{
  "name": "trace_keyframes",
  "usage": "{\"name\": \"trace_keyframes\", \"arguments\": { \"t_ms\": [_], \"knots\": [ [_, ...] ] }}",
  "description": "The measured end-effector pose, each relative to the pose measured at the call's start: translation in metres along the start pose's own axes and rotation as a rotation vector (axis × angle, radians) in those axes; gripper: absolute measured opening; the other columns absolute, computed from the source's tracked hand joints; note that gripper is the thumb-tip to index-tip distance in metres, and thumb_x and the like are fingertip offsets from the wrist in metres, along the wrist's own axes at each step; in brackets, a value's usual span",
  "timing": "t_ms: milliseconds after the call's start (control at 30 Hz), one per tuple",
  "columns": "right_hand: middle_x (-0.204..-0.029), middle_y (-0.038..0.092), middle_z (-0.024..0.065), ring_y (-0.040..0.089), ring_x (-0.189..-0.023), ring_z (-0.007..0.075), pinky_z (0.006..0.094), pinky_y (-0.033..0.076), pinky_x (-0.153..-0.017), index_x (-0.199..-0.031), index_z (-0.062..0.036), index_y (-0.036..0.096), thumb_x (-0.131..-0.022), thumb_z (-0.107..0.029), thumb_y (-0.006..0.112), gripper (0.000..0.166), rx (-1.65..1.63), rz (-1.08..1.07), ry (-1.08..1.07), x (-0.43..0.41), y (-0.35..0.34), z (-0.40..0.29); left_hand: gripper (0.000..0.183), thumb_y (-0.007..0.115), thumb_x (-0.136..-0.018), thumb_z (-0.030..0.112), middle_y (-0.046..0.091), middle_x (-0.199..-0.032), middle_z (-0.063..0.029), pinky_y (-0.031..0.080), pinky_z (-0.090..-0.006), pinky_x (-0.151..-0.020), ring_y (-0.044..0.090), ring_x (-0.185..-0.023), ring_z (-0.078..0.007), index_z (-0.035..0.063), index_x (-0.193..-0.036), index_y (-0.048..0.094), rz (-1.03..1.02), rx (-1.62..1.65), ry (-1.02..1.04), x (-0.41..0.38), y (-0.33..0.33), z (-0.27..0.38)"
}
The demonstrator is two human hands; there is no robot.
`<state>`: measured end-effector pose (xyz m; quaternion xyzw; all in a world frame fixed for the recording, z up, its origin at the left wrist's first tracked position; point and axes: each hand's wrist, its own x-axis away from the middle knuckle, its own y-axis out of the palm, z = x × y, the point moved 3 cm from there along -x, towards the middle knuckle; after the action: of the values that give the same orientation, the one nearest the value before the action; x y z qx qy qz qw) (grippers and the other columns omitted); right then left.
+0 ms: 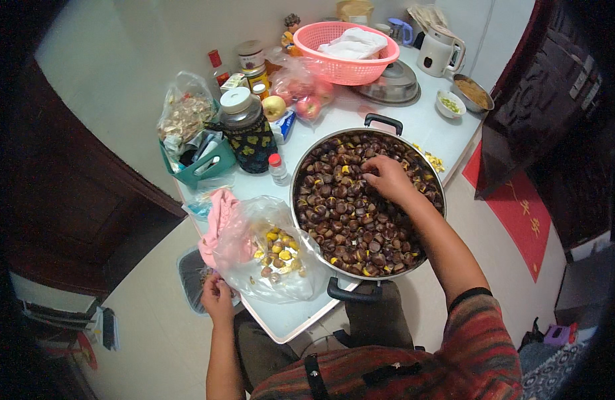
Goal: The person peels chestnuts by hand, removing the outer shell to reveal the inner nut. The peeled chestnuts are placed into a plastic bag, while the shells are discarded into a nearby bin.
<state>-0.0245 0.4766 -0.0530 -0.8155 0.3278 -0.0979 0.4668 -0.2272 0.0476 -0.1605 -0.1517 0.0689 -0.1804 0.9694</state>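
Observation:
A wide two-handled metal pot (pixel 293 200) is filled with dark brown chestnuts (pixel 337 205), several split to show yellow flesh. My right hand (pixel 389 181) reaches into it, fingertips bent down among the chestnuts; whether it grips one is hidden. At the table's left edge, my left hand (pixel 218 298) is over a grey waste bin (pixel 189 280) with scraps inside. Its fingers are curled, and I cannot tell if something small is between them. Beside the pot a clear plastic bag (pixel 237 272) lies spread open, holding peeled yellow chestnuts (pixel 282 250).
A pink cloth (pixel 220 220) lies by the bag. Behind stand a red-capped small bottle (pixel 277 170), a large covered jar (pixel 250 140), a teal basket (pixel 207 165), bagged apples (pixel 307 102), a pink colander (pixel 345 72), a pot lid (pixel 392 85) and a small bowl (pixel 450 107).

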Motion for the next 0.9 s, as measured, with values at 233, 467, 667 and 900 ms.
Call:
{"name": "trace_keyframes", "arguments": {
  "t_ms": [233, 467, 667, 900],
  "knots": [
    [-0.094, 0.055, 0.0143, 0.054, -0.091, 0.031, 0.0408, 0.044, -0.078, -0.099, -0.0081, 0.06, -0.073, -0.026, 0.063, 0.031, 0.225, -0.029, 0.116, -0.027, 0.031, -0.016, 0.017, 0.051, -0.083, 0.006, 0.057, -0.082, -0.0031, 0.044, -0.0212, -0.065, 0.052, -0.071, -0.0079, -0.002, -0.098, 0.054, 0.018, 0.052, -0.045, 0.001, 0.0, 0.01],
    [-0.092, 0.056, 0.0172, 0.054, -0.088, 0.0338, 0.0412, 0.044, -0.076, -0.088, -0.0029, 0.057, -0.072, -0.018, 0.064, 0.024, 0.061, 0.051, 0.049, -0.018, 0.033, -0.004, 0.017, 0.05, -0.083, 0.006, 0.057, -0.085, -0.0039, 0.044, -0.0221, -0.065, 0.053, -0.072, -0.0087, -0.002, -0.097, 0.055, 0.009, -0.034, -0.021, -0.001, -0.001, 0.018],
    [-0.075, 0.059, 0.0145, 0.057, -0.076, 0.0296, 0.0389, 0.045, -0.067, -0.084, -0.0023, 0.057, -0.071, -0.014, 0.064, 0.019, -0.158, 0.004, 0.052, 0.006, 0.024, -0.022, 0.016, 0.046, -0.084, 0.003, 0.055, -0.075, -0.003, 0.042, -0.0199, -0.053, 0.05, -0.059, -0.0067, -0.0029, -0.097, 0.053, 0.024, 0.055, 0.014, 0.001, 0.003, 0.022],
    [-0.072, 0.058, 0.004, 0.056, -0.065, 0.0106, 0.0265, 0.048, -0.059, -0.085, -0.0011, 0.057, -0.074, -0.009, 0.065, 0.016, -0.565, 0.014, 0.155, 0.026, 0.005, -0.003, 0.017, 0.046, -0.084, 0.003, 0.055, -0.08, -0.004, 0.042, -0.0197, -0.057, 0.051, -0.064, -0.0072, -0.0033, -0.097, 0.053, 0.033, 0.1, 0.043, -0.002, -0.004, 0.002]
  ]
}}
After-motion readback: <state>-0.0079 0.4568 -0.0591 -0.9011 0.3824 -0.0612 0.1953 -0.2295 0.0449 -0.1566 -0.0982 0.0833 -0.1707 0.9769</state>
